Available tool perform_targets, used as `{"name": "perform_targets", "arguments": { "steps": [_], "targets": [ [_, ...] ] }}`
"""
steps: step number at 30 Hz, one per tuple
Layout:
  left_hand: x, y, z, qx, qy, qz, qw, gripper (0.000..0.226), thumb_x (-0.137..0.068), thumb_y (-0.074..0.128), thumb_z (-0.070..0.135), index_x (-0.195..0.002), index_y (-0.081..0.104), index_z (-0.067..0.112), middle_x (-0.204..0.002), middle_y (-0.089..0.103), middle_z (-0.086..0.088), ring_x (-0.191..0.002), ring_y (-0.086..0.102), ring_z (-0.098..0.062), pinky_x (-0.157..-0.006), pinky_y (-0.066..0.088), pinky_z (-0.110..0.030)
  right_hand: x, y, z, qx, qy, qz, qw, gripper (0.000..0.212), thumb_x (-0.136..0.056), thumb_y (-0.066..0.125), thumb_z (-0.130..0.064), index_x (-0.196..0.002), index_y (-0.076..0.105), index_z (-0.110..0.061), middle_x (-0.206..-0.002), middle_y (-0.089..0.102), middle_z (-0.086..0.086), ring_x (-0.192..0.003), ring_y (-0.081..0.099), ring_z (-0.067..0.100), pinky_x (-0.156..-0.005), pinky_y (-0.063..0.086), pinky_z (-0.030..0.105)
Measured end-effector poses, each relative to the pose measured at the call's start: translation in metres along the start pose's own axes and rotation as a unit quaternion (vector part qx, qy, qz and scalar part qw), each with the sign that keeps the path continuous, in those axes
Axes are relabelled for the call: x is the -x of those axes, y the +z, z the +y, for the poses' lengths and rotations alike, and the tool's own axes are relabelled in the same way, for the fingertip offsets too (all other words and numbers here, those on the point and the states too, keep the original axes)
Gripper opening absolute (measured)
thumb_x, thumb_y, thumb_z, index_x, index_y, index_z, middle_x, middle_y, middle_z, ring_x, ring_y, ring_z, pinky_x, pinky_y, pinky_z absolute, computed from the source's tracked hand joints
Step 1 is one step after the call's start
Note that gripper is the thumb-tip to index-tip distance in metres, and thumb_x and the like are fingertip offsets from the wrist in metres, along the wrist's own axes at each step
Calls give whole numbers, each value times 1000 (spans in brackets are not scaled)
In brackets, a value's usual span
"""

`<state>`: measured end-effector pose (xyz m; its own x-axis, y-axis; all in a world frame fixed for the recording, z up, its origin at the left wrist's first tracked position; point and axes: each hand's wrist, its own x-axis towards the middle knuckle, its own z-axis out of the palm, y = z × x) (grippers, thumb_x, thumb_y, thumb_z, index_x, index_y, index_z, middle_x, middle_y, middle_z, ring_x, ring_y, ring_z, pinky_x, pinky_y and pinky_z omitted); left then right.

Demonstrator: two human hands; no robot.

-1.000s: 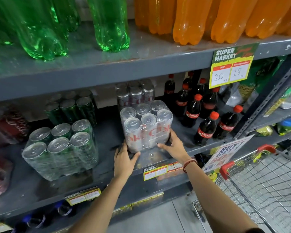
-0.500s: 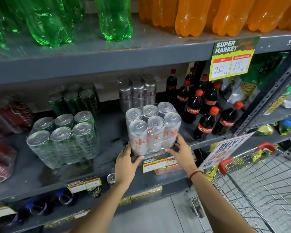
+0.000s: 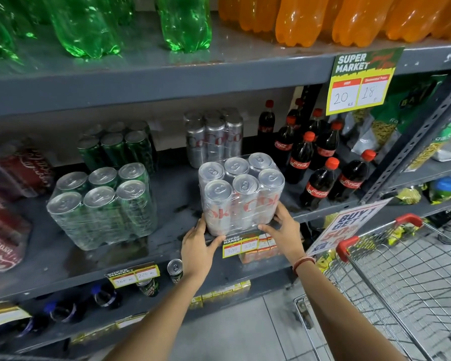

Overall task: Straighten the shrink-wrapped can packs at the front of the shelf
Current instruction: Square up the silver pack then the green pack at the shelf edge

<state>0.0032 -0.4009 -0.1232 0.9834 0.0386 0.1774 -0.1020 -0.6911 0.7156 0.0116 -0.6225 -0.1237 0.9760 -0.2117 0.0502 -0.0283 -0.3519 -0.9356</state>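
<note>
both hands (image 3: 197,247) (image 3: 284,229) clasp silver pack (image 3: 241,194); green pack (image 3: 102,207) beside, cola bottles (image 3: 320,186) right.

The green bottles (image 3: 89,24) and orange bottles (image 3: 323,19) on the top shelf were cut off by the upper edge, only their bases showing. At far left the red can packs (image 3: 5,204) were blurred and partly out of frame. The left hand (image 3: 197,252) covered the near left corner of the silver can pack (image 3: 241,196), and the right hand (image 3: 284,230) hid its near right corner. The small price tags (image 3: 241,247) below were too smeared to read surely. The shopping cart (image 3: 401,282) ran off the right and bottom edges. Dark bottles (image 3: 71,308) on the lowest shelf sat mostly in shadow.
</note>
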Motion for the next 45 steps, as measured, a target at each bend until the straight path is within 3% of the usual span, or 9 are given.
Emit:
{"name": "perform_targets", "arguments": {
  "steps": [5, 9, 14, 19, 22, 25, 28, 40, 45],
  "targets": [
    [-1, -6, 2, 18, -20, -25, 999, 80, -75, 72, 44, -143, 38, 20, -120, 67, -10, -110, 60, -29, -86, 50, -40, 5, 2, -8, 7, 13, 11, 1000, 77, -75, 75, 3, -141, 41, -17, -120, 60, -7, -113, 55, 8, -86, 41, 1],
    [3, -26, -7, 112, -36, -42, 992, 77, -74, 74, 41, -141, 42, 19, -138, 56, -2, -126, 53, -20, -99, 45, -34, 29, 27, -22, 1, 35, 145, 989, 70, -76, 74, 3, -138, 44, -7, -129, 59, 7, -120, 54, 21, -104, 43, 34],
    [28, -90, -53, 210, -66, 133, 966, 36, -86, 65, 20, -121, 59, 13, -117, 67, -5, -101, 61, -5, -82, 47, -9, 81, 104, -56, -65, 44, 272, 959, 34, -84, 68, -5, -117, 58, -1, -116, 61, 20, -108, 56, 35, -95, 46, 49],
    [24, -165, -113, 210, -151, 296, 919, 32, -86, 64, 9, -115, 54, -1, -110, 61, -23, -101, 61, -35, -71, 44, -8, 98, 181, -107, -54, -73, 192, 977, 25, -87, 66, -10, -110, 59, -10, -104, 57, 8, -86, 54, 21, -78, 48, 30],
    [12, -191, -141, 154, -195, 201, 948, 59, -84, 67, 14, -135, 40, 0, -137, 45, -21, -123, 50, -33, -96, 39, -25, 76, 210, -133, -25, -58, 56, 996, 52, -83, 72, -18, -129, 49, -11, -124, 48, 5, -107, 51, 17, -89, 39, 7],
    [0, -204, -156, 115, -182, 45, 976, 82, -83, 70, 22, -148, 22, 9, -153, 34, -11, -138, 36, -27, -112, 33, -42, 45, 227, -149, 23, 40, -107, 993, 96, -74, 81, -22, -148, 22, -7, -151, 34, 13, -138, 36, 26, -113, 33, 37],
    [-8, -210, -158, 132, -148, -38, 979, 87, -79, 73, 24, -148, 21, 15, -143, 49, -8, -130, 49, -25, -107, 41, -45, 31, 232, -147, 45, 77, -176, 980, 103, -67, 86, -19, -148, 22, -12, -145, 47, 10, -134, 44, 25, -109, 36, 34],
    [4, -197, -169, 70, -105, -30, 992, 96, -78, 74, 22, -150, 12, 19, -139, 54, -8, -127, 51, -25, -105, 42, -38, 59, 247, -109, 52, 18, -79, 995, 85, -75, 79, -9, -145, 32, -15, -111, 55, -10, -105, 49, 4, -77, 34, -7],
    [19, -195, -166, 60, -88, -14, 994, 96, -77, 75, 22, -150, 13, 18, -138, 55, -8, -126, 53, -27, -103, 44, -40, 74, 241, -107, 63, 10, -69, 996, 80, -78, 77, -12, -145, 33, -15, -114, 59, -4, -106, 55, 9, -78, 38, -3]
  ]
}}
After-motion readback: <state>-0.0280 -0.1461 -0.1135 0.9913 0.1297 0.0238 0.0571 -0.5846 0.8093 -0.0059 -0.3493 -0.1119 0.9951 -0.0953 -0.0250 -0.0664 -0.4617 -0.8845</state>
